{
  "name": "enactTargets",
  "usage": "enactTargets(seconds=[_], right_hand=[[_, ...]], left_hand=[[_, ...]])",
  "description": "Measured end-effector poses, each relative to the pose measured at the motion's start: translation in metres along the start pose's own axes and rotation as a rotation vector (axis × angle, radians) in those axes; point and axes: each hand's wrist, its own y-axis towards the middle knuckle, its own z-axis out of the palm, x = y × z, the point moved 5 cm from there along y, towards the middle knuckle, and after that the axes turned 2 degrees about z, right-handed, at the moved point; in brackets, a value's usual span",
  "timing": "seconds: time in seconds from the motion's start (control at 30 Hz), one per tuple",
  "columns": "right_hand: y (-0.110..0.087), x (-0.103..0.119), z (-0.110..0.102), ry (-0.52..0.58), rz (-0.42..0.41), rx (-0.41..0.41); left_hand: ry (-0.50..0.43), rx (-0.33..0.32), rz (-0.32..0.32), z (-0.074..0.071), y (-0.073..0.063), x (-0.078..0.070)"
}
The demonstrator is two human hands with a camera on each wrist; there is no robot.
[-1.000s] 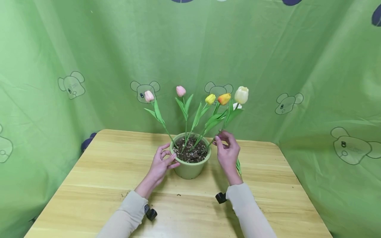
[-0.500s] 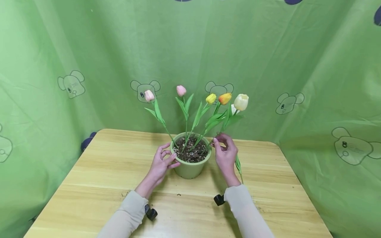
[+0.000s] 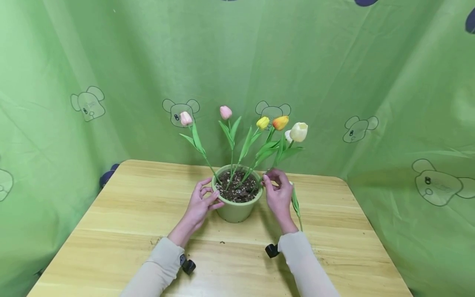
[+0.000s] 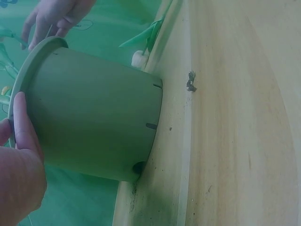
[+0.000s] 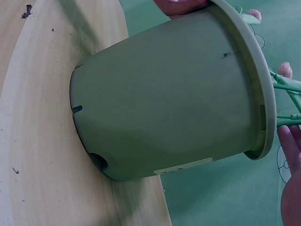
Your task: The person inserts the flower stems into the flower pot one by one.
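A pale green flowerpot (image 3: 235, 212) filled with dark soil (image 3: 239, 189) stands upright on the table. My left hand (image 3: 199, 204) holds its rim from the left, thumb and fingers at the edge. At the pot's right side, my right hand (image 3: 279, 194) pinches the stem of a cream tulip (image 3: 298, 132), which leans right. The stem's lower end goes down toward the soil by the rim. Two pink tulips (image 3: 225, 112), a yellow tulip (image 3: 262, 122) and an orange tulip (image 3: 280, 123) rise from the pot. A white bloom (image 3: 288, 136) shows partly behind the cream one.
Another tulip (image 3: 295, 202) lies on the wooden table (image 3: 334, 222), right of my right hand; its white bloom (image 4: 139, 59) shows in the left wrist view. Bits of soil (image 4: 191, 82) are scattered on the tabletop. A green curtain (image 3: 141, 62) hangs behind and at both sides.
My right hand has moved down and slightly left toward the pot's rim, and the cream tulip has sunk with it. My left hand has stayed on the rim.
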Motion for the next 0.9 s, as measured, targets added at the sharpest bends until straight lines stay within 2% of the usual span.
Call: enactTargets(seconds=[0.23, 0.4, 0.57, 0.73, 0.9], right_hand=[[-0.0042, -0.0054, 0.0058, -0.029, 0.021, 0.046], [-0.0050, -0.0084, 0.0062, -0.079, 0.041, 0.041], [-0.0040, -0.0096, 0.0058, -0.084, 0.069, 0.060], [-0.0020, -0.0094, 0.0077, -0.101, 0.056, 0.091], [-0.0020, -0.0052, 0.0096, -0.140, 0.052, 0.081]], left_hand=[[-0.013, -0.005, -0.001, -0.0005, 0.0000, 0.0008], [-0.005, -0.002, -0.009, 0.0009, -0.0004, 0.0012], [-0.003, -0.004, -0.009, 0.0015, -0.0012, -0.0002], [-0.004, -0.010, -0.003, 0.0009, -0.0001, -0.0016], [-0.012, -0.018, -0.008, 0.0009, -0.0003, -0.0013]])
